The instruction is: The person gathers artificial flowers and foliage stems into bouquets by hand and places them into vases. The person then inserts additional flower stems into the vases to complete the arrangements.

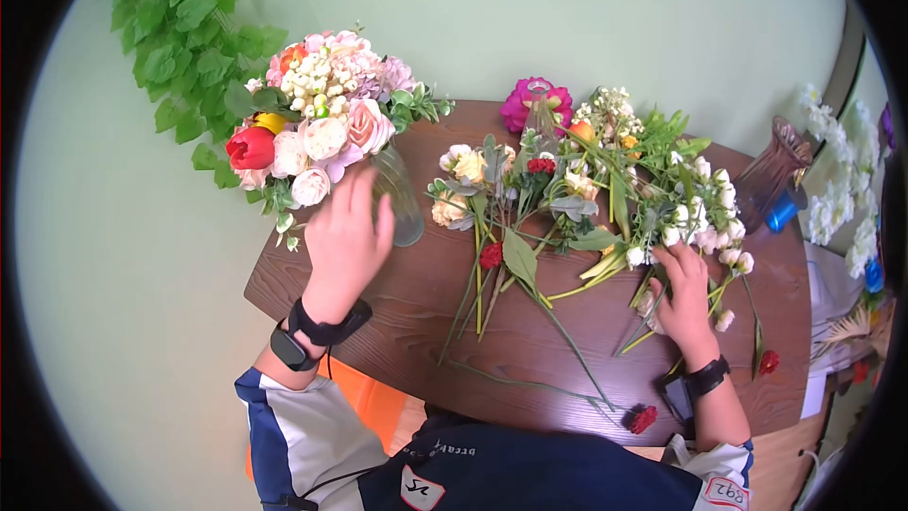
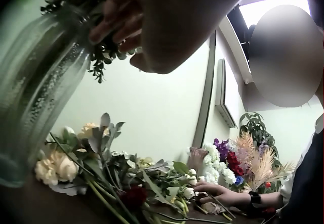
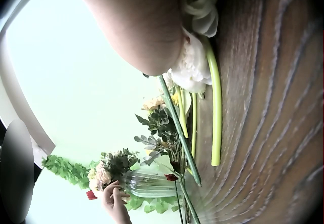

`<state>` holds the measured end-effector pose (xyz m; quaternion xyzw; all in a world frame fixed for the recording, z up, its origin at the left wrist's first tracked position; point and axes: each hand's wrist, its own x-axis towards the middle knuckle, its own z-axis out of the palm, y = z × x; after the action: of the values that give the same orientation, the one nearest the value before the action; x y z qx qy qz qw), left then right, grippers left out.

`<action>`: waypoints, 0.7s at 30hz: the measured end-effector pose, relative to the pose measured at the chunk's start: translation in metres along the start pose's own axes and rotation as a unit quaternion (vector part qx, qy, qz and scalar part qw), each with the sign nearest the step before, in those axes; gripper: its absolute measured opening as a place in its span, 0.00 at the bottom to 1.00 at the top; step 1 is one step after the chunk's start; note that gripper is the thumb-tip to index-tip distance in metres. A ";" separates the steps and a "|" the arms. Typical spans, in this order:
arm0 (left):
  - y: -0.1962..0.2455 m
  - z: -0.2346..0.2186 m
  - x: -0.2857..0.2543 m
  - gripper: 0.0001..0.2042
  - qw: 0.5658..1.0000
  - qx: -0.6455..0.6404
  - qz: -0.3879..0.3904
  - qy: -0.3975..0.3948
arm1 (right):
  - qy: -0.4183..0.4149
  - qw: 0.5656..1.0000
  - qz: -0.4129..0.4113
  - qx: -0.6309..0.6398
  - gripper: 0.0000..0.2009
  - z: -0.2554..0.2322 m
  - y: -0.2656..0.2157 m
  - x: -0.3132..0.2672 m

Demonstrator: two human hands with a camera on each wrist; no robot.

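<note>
A ribbed clear glass vase (image 1: 405, 203) stands tilted at the left of the table, holding a full bouquet (image 1: 326, 137) of pink roses, a red tulip and white berries. My left hand (image 1: 348, 237) is at the bouquet's lower edge, right by the vase mouth, fingers extended and relaxed; blooms hide some fingertips. In the left wrist view those fingers sit beside the glass vase (image 2: 45, 77). On the right, my right hand (image 1: 683, 298) rests with loose fingers on a spray of small white roses (image 1: 695, 218), whose cut stems lie on the wood.
Loose yellow roses (image 1: 470, 167), red carnations (image 1: 643, 418) and green stems spread across the brown table (image 1: 397, 317). Behind stand a slim clear vase (image 1: 540, 123) and a magenta bloom (image 1: 518, 112). A purple glass vase (image 1: 771, 170) leans at the right. Ivy (image 1: 194, 19) hangs at left.
</note>
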<state>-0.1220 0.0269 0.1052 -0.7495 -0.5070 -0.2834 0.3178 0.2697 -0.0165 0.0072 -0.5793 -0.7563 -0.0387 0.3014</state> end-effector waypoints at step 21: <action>-0.079 0.044 -0.044 0.12 0.974 -0.168 -0.151 0.012 | -0.009 1.000 -0.004 -0.016 0.22 0.004 0.002 0.000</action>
<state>-0.2057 0.0576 0.0587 -0.7035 -0.5553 -0.4185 0.1469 0.2701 -0.0144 0.0035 -0.5813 -0.7606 -0.0471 0.2851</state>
